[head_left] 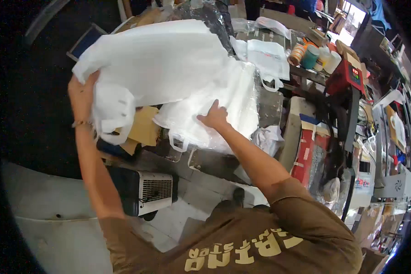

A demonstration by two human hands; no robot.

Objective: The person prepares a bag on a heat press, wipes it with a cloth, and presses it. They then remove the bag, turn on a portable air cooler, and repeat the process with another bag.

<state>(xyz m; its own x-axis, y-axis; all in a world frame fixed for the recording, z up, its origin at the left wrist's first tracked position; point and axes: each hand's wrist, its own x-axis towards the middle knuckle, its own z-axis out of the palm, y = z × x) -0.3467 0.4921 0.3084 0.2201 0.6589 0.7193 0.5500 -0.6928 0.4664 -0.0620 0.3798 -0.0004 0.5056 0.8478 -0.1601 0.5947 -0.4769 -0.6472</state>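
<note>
A stack of white bags (155, 59) is lifted at the left, its near-left end folded down with loop handles hanging. My left hand (83, 93) grips the left edge of this stack, fingers wrapped around it. My right hand (214, 116) is over another pile of white bags (242, 100), thumb and forefinger apart, nothing held between them. Clear plastic wrap lies around that lower pile, and one loop handle hangs off its front edge.
Brown cardboard (145, 125) lies under the lifted stack. Another white bag (267, 57) and several bottles (310, 57) are at the back right, near a red machine (345, 77). A vented box (155, 192) stands on the floor below.
</note>
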